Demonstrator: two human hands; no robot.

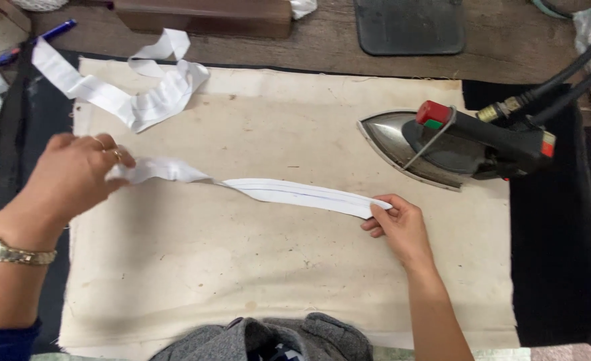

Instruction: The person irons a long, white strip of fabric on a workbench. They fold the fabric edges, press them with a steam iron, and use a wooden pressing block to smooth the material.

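Head view: both hands [75, 177] [396, 224] pinch a white strip [289, 192] over stained cloth [242, 267] (iron [456, 144] nearby).

Left end of the white fabric strip [295, 192] hidden under the fingers of the left hand [75, 175]; right tip covered by the thumb of the right hand [399, 224]. Iron [456, 147] hoses cut off at the right edge. Grey garment [269, 337] cropped by the bottom edge. Blue pen [31, 41] partly hidden at top left. Dark pad [409, 25] cut by the top edge.
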